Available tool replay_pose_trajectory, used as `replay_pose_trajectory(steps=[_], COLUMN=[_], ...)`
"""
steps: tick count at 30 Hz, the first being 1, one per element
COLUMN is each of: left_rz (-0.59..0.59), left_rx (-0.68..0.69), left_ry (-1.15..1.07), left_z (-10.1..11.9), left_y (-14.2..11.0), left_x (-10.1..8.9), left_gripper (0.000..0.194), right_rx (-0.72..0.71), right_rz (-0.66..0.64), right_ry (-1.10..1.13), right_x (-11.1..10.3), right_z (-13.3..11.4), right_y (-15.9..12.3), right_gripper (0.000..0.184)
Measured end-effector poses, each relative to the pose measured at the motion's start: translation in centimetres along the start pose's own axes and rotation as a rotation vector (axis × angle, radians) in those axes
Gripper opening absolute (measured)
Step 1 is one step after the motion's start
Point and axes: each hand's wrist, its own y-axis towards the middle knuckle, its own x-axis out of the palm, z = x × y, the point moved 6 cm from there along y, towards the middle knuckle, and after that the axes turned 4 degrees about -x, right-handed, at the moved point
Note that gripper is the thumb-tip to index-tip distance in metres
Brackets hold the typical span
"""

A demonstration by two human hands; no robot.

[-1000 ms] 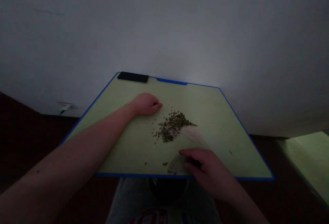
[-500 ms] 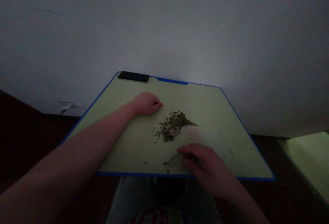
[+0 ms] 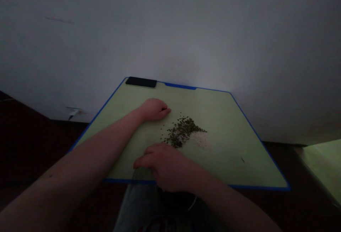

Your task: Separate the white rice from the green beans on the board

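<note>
My left hand (image 3: 153, 110) rests curled on the pale green board (image 3: 226, 136), just left of a scattered heap of small dark green beans (image 3: 182, 131). A low patch of white rice (image 3: 201, 140) touches the heap's right end. My right hand (image 3: 163, 166) lies cupped over the board's near edge, close to the heap. Under its fingertips, a clear curved object (image 3: 140, 174) shows dimly; I cannot tell whether the hand holds it. One stray bean (image 3: 242, 160) lies off to the right.
A black phone (image 3: 141, 82) lies at the board's far edge. The board has a blue rim (image 3: 261, 187). A dark round container (image 3: 176, 200) sits below the near edge, above grey trousers (image 3: 133, 207). A wall stands behind, with a plug and cord (image 3: 73, 113).
My right hand has moved left along the near edge, and the clear ring and loose beans no longer show where they lay. My left hand stays in place.
</note>
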Motion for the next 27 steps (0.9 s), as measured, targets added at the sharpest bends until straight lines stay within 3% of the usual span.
replay_pose_trajectory(steps=[14,27], left_rz=[0.024,0.001], left_rx=[0.014,0.001], left_ry=[0.010,-0.007], left_z=[-0.1,0.0], left_y=[0.1,0.0], left_x=[0.1,0.0], left_gripper=[0.054,0.053], right_rx=[0.270,0.390], right_rz=[0.096,0.224], right_ry=[0.156,0.227], right_x=[-1.6,-1.9], right_z=[3.1,3.5], right_y=[-6.2,-10.2], right_gripper=[0.051,0.040])
